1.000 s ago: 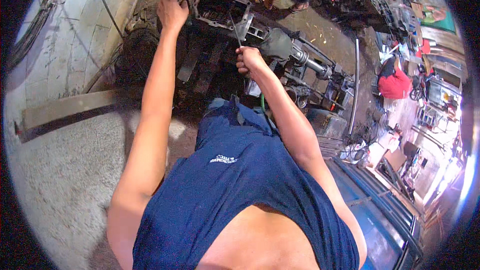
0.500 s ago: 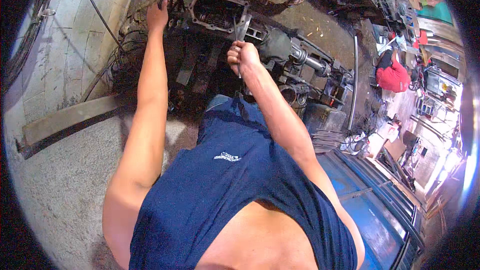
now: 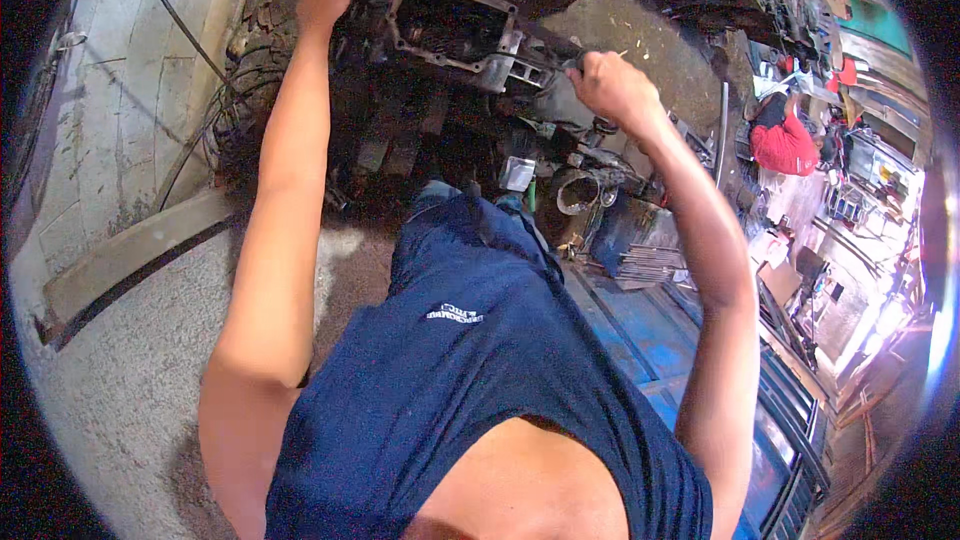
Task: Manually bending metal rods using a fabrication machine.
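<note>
The right hand is closed in a fist around the end of a thin metal bar, which runs leftward from it to the near right corner of an open gearbox housing; whether the tip touches metal there is too dark to tell. That housing lies between the two hands, its bolt-holed rim facing up and its inside dark. The left hand is just beyond the housing's left end, fingers bent beside a dark part; I cannot tell whether they grip it. Left of this hand, a black cable hangs along a pale block wall, with a wooden beam lower down. Nearer the body than the right hand are a round metal ring and a stack of thin rods. Well to its right, past an upright-looking pipe, a person in red bends low.
</note>
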{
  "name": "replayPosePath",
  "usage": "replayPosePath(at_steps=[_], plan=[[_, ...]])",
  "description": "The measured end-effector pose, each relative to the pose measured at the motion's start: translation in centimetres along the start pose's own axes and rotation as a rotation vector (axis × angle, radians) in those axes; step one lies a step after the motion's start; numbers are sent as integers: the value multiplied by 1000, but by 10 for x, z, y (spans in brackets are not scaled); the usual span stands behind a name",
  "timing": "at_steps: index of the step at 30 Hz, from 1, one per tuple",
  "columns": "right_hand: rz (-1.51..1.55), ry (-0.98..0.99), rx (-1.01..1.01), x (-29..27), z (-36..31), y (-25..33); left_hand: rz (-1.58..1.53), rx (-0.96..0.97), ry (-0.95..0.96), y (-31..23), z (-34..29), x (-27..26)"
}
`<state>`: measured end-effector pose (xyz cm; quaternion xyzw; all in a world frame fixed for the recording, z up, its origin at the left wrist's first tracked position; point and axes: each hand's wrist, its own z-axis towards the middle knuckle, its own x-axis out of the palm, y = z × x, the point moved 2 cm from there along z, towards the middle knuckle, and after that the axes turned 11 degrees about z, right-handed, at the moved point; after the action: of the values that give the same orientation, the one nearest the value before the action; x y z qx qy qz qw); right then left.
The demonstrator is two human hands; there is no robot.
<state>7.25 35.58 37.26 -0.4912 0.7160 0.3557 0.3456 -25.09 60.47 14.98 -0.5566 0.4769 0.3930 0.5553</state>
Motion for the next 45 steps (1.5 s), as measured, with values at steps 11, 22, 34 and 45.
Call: replayPosePath(at_steps=[11, 22, 34, 45], plan=[[-46, 84, -106, 1, 29, 2, 109, 51, 51, -8, 17, 12], [197, -51, 11, 59, 14, -17, 84, -81, -166, 7, -40, -6], [624, -220, 140, 121, -20, 14, 37, -14, -121, 14, -20, -1], [1078, -410, 381, 248, -255, -182, 1, 422, -632, -106, -209, -3]])
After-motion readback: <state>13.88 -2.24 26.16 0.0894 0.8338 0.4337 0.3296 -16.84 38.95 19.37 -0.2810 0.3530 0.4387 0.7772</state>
